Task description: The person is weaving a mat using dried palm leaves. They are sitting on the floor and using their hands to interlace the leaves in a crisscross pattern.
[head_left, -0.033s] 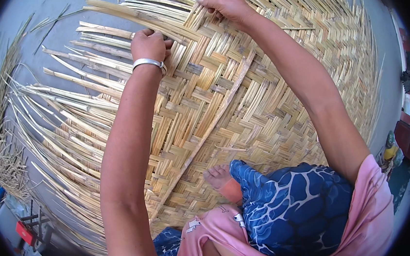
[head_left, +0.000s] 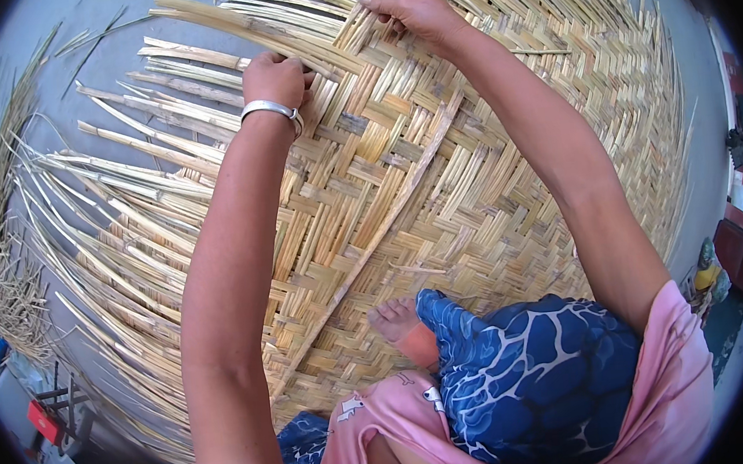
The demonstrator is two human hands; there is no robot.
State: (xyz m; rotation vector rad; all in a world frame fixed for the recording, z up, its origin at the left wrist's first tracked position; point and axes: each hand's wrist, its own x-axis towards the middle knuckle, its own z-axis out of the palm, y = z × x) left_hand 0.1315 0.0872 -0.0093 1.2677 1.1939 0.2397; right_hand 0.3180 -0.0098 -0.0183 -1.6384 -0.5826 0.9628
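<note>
A large mat (head_left: 349, 225) of flat, straw-coloured split-cane strips lies under me, woven in a zigzag pattern. My right hand (head_left: 416, 11) is at its far part, pinching a few cane strips (head_left: 357, 32) that are raised and bent up from the weave. Farther left, my left hand (head_left: 273, 81) rests on the mat's left border with its fingers curled in. What those fingers grip is hidden beneath the hand. Long unwoven strip ends (head_left: 163, 175) fan out from the border on the left. Just beyond my left hand runs a wide pale strip (head_left: 253, 35).
One long narrow slat (head_left: 373, 245) lies diagonally across the weave. My bare foot (head_left: 397, 320) stands on the mat. Loose thin strips (head_left: 19, 298) are heaped on the grey floor (head_left: 100, 57) at the far left. A red object (head_left: 44, 422) is at the lower left.
My left hand has shifted slightly to the right, and its fingers look more curled in. My right hand has hardly moved and still pinches the strips.
</note>
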